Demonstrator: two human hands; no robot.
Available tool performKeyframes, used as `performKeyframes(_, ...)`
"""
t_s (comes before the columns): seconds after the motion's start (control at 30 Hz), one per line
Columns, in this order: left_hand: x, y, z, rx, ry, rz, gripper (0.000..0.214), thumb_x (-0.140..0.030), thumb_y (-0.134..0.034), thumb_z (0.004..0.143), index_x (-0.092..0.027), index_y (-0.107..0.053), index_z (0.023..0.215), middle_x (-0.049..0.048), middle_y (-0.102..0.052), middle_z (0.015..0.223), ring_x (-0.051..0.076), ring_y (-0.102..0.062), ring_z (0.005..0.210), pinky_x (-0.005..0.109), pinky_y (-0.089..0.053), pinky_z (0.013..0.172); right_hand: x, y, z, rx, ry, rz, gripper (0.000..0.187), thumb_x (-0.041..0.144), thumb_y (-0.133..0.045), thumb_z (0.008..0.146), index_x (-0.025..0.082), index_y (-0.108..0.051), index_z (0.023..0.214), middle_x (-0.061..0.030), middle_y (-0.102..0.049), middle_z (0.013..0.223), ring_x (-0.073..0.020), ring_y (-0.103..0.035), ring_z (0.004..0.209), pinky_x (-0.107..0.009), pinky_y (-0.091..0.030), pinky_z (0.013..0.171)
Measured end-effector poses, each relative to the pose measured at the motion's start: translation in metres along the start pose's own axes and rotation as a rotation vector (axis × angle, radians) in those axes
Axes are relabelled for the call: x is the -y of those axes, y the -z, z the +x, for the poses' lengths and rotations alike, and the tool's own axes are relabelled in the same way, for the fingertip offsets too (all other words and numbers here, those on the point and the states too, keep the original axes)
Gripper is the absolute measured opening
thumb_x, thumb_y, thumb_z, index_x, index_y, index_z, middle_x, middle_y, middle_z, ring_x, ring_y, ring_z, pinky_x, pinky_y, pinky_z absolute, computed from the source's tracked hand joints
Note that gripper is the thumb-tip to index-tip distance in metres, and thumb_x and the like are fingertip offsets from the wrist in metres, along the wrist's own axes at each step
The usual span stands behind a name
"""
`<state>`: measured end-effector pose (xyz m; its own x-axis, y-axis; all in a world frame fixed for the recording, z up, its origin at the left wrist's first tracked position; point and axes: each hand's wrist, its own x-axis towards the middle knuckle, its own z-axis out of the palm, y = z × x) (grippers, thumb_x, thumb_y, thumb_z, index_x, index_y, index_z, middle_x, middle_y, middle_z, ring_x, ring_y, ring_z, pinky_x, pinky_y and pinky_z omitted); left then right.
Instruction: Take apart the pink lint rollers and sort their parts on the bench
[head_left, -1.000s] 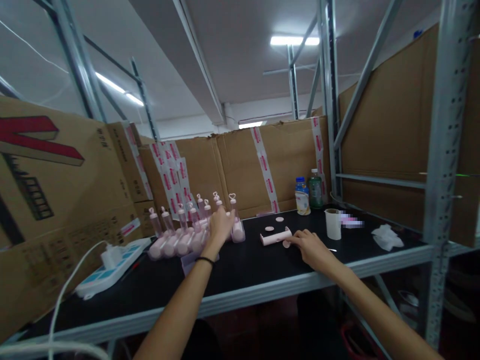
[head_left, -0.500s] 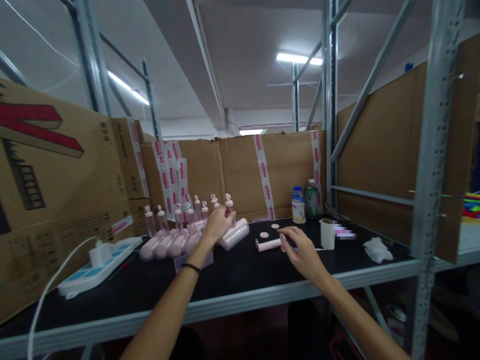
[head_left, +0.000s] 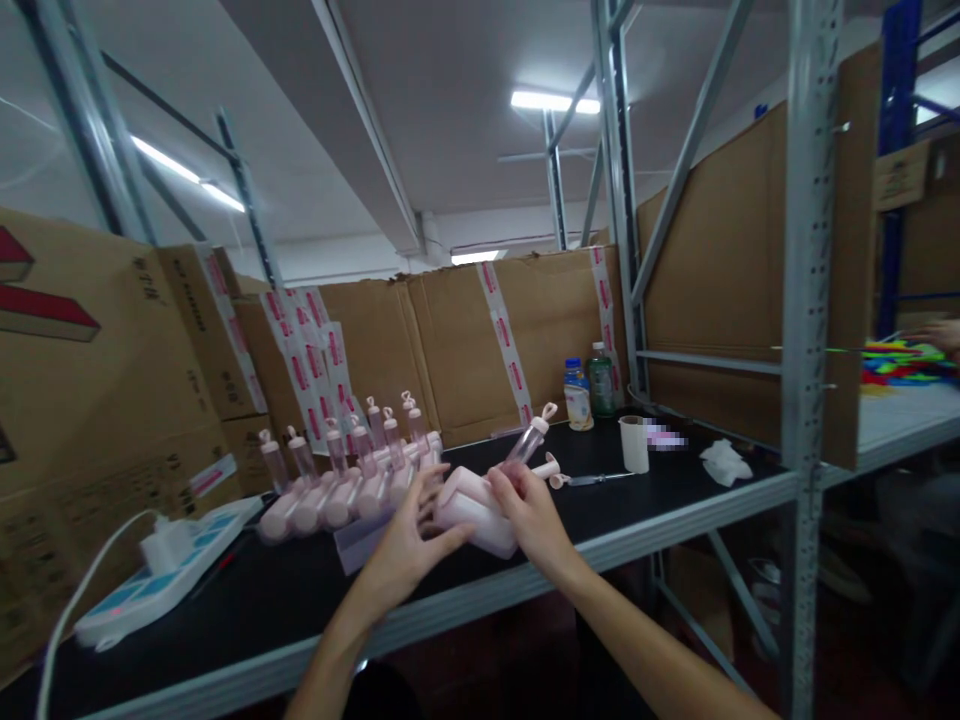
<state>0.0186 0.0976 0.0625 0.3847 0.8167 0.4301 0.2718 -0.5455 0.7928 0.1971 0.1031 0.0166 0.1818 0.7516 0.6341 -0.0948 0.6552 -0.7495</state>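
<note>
Both my hands hold a pale pink bottle-like piece (head_left: pixel 480 515) above the front of the table. It looks like two cylinders side by side, with a clear tube (head_left: pixel 529 440) ending in a looped pink cap tilted up to the right. My left hand (head_left: pixel 409 540) has its thumb and fingers around the left end. My right hand (head_left: pixel 531 515) grips the right part near the tube's base, closed, and hides some of it. Left of my hands, several similar pink pieces (head_left: pixel 337 503) lie in a row, their capped tubes standing up, by a pale purple holder (head_left: pixel 360 540).
Right of my hands lie a small pink tube (head_left: pixel 547 468) and a thin pale-handled tool (head_left: pixel 592 480). Beyond are a white cup (head_left: pixel 634 448), crumpled tissue (head_left: pixel 726 462), a blue-capped bottle (head_left: pixel 577 395) and a green bottle (head_left: pixel 601 382). A power strip (head_left: pixel 169 570) sits left. Cardboard walls enclose the table.
My left hand has brought one pink piece from the right end of the row towards me. My right hand has moved left onto it. The view has shifted right.
</note>
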Motion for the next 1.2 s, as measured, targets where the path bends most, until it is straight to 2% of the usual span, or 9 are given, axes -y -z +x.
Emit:
performKeyframes(0.1, 0.013, -0.012, -0.015, 0.004, 0.055, -0.122, 0.069, -0.046, -0.080, 0.079, -0.019, -0.047, 0.133, 0.0119, -0.067, 0.126, 0.029, -0.069, 0.114, 0.041, -0.055, 0.098, 0.000, 0.012, 0.000, -0.121, -0.014, 0.028, 0.042, 0.056, -0.062, 0.095, 0.016, -0.066, 0.087, -0.0031, -0.066, 0.082, -0.0174, -0.058, 0.077, -0.027, -0.045, 0.071)
performKeyframes(0.23, 0.023, -0.009, -0.025, -0.095, 0.131, -0.052, 0.067, -0.052, -0.077, 0.078, -0.016, -0.052, 0.129, 0.0132, -0.069, 0.125, 0.031, -0.071, 0.112, 0.043, -0.056, 0.098, 0.010, 0.054, 0.013, -0.638, -0.055, 0.176, 0.051, 0.067, -0.062, 0.091, 0.017, -0.062, 0.093, -0.0003, -0.063, 0.082, -0.0157, -0.058, 0.073, -0.025, -0.046, 0.065)
performKeyframes(0.3, 0.031, -0.005, -0.026, -0.181, 0.127, 0.070, 0.065, -0.053, -0.074, 0.079, -0.016, -0.050, 0.127, 0.0143, -0.069, 0.124, 0.031, -0.071, 0.108, 0.045, -0.057, 0.096, 0.018, 0.075, 0.017, -0.737, -0.049, 0.252, 0.052, 0.068, -0.066, 0.088, 0.017, -0.062, 0.096, -0.0001, -0.063, 0.083, -0.0153, -0.058, 0.071, -0.025, -0.048, 0.063)
performKeyframes(0.6, 0.054, -0.027, -0.013, -0.602, -0.047, 0.890, 0.056, -0.044, -0.063, 0.085, -0.003, -0.060, 0.123, 0.0286, -0.063, 0.122, 0.046, -0.056, 0.121, 0.065, -0.043, 0.105, 0.035, 0.077, -0.011, -0.493, -0.186, 0.368, 0.046, 0.061, -0.078, 0.083, 0.020, -0.063, 0.097, 0.0022, -0.063, 0.082, -0.0142, -0.059, 0.069, -0.022, -0.048, 0.062)
performKeyframes(0.77, 0.003, -0.075, -0.029, -0.541, -0.186, 0.280, 0.053, -0.049, -0.061, 0.094, -0.019, -0.056, 0.137, 0.0161, -0.062, 0.134, 0.032, -0.060, 0.124, 0.048, -0.050, 0.103, 0.037, 0.044, -0.032, -0.392, -0.210, 0.377, 0.046, 0.065, -0.071, 0.088, 0.021, -0.065, 0.100, -0.0014, -0.068, 0.092, -0.0176, -0.064, 0.083, -0.025, -0.052, 0.074)
performKeyframes(0.83, -0.021, -0.096, -0.035, -0.438, -0.148, -0.055, 0.055, -0.053, -0.069, 0.089, -0.020, -0.058, 0.131, 0.0132, -0.067, 0.123, 0.028, -0.067, 0.108, 0.038, -0.056, 0.088, 0.039, 0.031, -0.043, -0.282, -0.213, 0.302, 0.050, 0.068, -0.062, 0.092, 0.020, -0.066, 0.102, -0.0041, -0.070, 0.096, -0.0205, -0.066, 0.088, -0.027, -0.052, 0.076)
performKeyframes(0.93, -0.046, -0.112, -0.040, -0.527, -0.055, -0.328, 0.041, -0.053, -0.070, 0.089, -0.018, -0.061, 0.110, 0.0050, -0.067, 0.097, 0.020, -0.066, 0.086, 0.029, -0.054, 0.077, 0.052, 0.028, -0.057, -0.088, -0.175, -0.056, 0.049, 0.065, -0.051, 0.099, 0.020, -0.069, 0.094, -0.0053, -0.071, 0.090, -0.0221, -0.066, 0.086, -0.028, -0.048, 0.074)
performKeyframes(1.07, -0.056, -0.105, -0.052, -0.619, -0.066, -0.311, 0.033, -0.047, -0.070, 0.092, -0.019, -0.060, 0.104, -0.0001, -0.062, 0.087, 0.015, -0.060, 0.077, 0.023, -0.050, 0.071, 0.090, 0.045, -0.067, 0.063, -0.040, -0.774, 0.053, 0.054, -0.059, 0.098, 0.022, -0.051, 0.056, -0.0008, -0.054, 0.053, -0.0169, -0.050, 0.053, -0.030, -0.032, 0.058)
performKeyframes(1.2, -0.053, -0.103, -0.070, -0.449, -0.234, -0.013, 0.019, -0.038, -0.062, 0.096, -0.020, -0.059, 0.102, 0.0020, -0.063, 0.086, 0.017, -0.061, 0.074, 0.027, -0.051, 0.068, 0.125, 0.047, -0.074, 0.046, 0.352, -0.752, 0.021, 0.035, -0.058, 0.099, 0.021, -0.064, 0.086, -0.0043, -0.067, 0.082, -0.0191, -0.060, 0.074, -0.030, -0.040, 0.067)
